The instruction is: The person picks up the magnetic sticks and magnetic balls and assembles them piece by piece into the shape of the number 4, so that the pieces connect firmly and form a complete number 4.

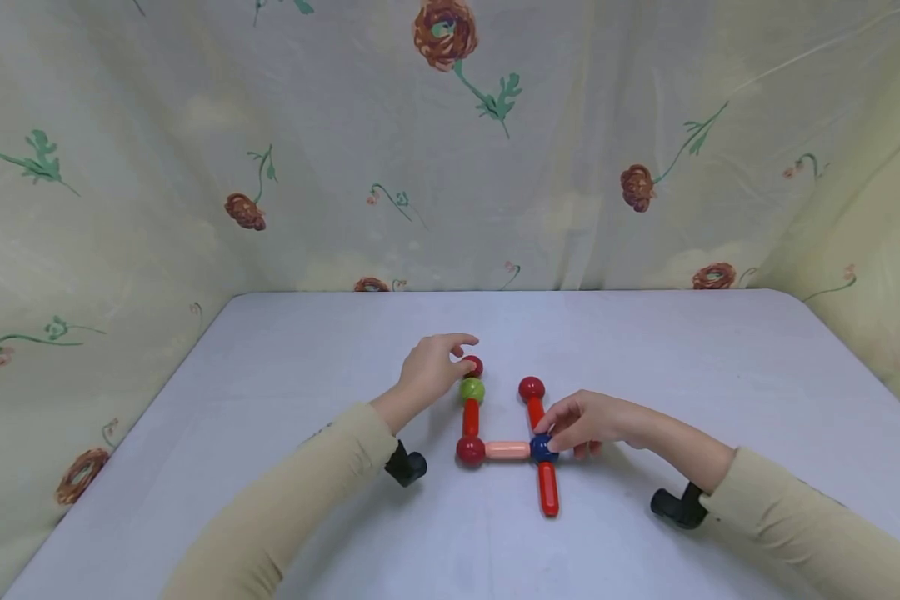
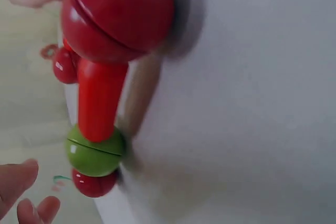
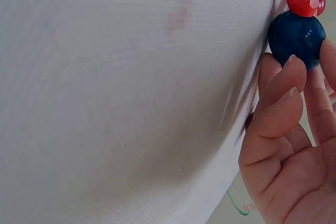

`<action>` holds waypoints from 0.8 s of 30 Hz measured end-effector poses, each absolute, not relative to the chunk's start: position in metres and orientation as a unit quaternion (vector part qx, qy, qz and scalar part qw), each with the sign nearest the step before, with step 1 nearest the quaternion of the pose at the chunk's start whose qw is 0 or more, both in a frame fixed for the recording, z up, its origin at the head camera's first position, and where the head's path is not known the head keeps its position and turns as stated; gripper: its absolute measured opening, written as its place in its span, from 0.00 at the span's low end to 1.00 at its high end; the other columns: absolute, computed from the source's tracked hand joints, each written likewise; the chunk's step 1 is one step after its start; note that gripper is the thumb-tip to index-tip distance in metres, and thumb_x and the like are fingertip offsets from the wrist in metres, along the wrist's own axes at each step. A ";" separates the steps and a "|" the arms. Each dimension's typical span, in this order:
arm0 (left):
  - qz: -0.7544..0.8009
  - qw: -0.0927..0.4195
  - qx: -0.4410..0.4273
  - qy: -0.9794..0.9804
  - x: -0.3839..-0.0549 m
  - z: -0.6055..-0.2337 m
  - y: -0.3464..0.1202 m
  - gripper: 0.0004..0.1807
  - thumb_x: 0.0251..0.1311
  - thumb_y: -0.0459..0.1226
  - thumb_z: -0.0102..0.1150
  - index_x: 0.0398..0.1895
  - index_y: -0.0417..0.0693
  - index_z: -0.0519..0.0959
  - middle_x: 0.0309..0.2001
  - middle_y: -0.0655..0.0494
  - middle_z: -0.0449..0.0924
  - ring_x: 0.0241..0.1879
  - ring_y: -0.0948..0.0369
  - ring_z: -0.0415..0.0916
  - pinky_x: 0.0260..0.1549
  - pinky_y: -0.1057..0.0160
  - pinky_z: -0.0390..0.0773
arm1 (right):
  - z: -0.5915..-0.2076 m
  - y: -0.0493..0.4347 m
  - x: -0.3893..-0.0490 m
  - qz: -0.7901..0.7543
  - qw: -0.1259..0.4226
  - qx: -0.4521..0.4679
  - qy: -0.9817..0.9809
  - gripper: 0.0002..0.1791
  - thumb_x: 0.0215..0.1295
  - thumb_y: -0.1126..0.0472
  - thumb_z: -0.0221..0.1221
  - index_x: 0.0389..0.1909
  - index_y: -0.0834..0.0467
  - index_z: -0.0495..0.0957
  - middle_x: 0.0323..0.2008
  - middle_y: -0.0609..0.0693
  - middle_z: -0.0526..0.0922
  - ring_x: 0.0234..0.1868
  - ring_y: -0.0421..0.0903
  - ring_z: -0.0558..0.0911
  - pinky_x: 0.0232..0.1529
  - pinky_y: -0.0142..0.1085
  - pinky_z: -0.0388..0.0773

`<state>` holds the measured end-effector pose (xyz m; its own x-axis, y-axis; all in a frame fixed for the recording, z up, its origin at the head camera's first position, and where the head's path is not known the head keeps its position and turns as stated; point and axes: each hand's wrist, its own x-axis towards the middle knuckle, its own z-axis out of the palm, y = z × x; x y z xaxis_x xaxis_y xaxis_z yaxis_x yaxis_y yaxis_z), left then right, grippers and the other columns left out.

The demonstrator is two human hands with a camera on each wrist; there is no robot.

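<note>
A toy of balls and rods lies on the table. In the head view a red ball [image 1: 471, 451] joins a red rod [image 1: 471, 418] to a pink rod [image 1: 507, 451]. At the red rod's far end sits a green ball [image 1: 472, 389], with a smaller-looking red ball [image 1: 473, 365] against it. My left hand [image 1: 433, 364] is over this far ball, fingers parted; the left wrist view shows its fingertips [image 2: 39, 211] beside the balls, gripping nothing. My right hand [image 1: 591, 419] holds a blue ball [image 3: 296, 38] between thumb and fingers. Red rods meet this ball, one pointing nearer [image 1: 548, 490].
Another red ball [image 1: 532, 387] caps the rod running away from the blue ball. Black wrist cameras [image 1: 407, 465] hang under both sleeves. A pale table [image 1: 330, 350] carries everything, and a flowered curtain [image 1: 330, 125] hangs behind and at both sides.
</note>
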<state>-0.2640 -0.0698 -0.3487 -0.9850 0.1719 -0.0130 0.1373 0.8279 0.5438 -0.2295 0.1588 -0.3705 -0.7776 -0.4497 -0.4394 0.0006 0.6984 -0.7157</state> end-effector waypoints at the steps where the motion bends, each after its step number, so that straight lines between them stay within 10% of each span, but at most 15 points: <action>1: 0.281 0.033 0.077 0.956 -0.267 -0.351 -0.069 0.22 0.57 0.38 0.59 0.57 0.58 0.73 0.47 0.52 0.77 0.36 0.59 0.72 0.26 0.70 0.73 | -0.371 0.159 -0.230 -0.367 0.307 -0.130 0.868 0.14 0.55 0.60 0.62 0.44 0.55 0.80 0.27 0.48 0.78 0.20 0.42 0.73 0.22 0.30 0.67; 11: 0.303 0.074 0.029 0.950 -0.288 -0.373 -0.065 0.21 0.56 0.41 0.60 0.55 0.57 0.75 0.49 0.51 0.76 0.44 0.57 0.71 0.41 0.62 0.74 | -0.368 0.159 -0.228 -0.367 0.307 -0.126 0.869 0.14 0.55 0.60 0.62 0.44 0.55 0.80 0.28 0.48 0.78 0.20 0.42 0.73 0.22 0.29 0.67; 24: 0.362 0.095 0.023 0.927 -0.294 -0.381 -0.076 0.19 0.54 0.42 0.63 0.50 0.53 0.78 0.45 0.50 0.76 0.37 0.58 0.71 0.26 0.70 0.75 | -0.368 0.159 -0.227 -0.367 0.307 -0.128 0.869 0.14 0.55 0.60 0.62 0.44 0.55 0.79 0.28 0.48 0.78 0.20 0.42 0.73 0.23 0.30 0.67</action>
